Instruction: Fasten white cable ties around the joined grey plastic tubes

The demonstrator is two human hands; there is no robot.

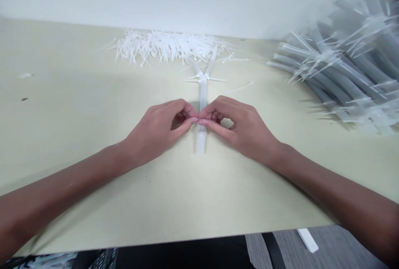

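A translucent white plastic Y-shaped tube (pixel 203 94) lies on the cream tabletop (pixel 77 53), its two branches pointing away from me. A white cable tie (pixel 202 77) circles it at the fork, with its ends sticking out sideways. My left hand (pixel 158 132) and my right hand (pixel 240 129) meet at the tube, their fingertips pinched together on it just above a wider collar (pixel 201 142). The fingers hide whatever lies directly between them.
A heap of loose white cable ties (pixel 165 46) lies at the back of the table against the wall. A large pile of grey-white tubes bound with cable ties (pixel 343 65) fills the right side. A single tie (pixel 240 87) lies near the fork.
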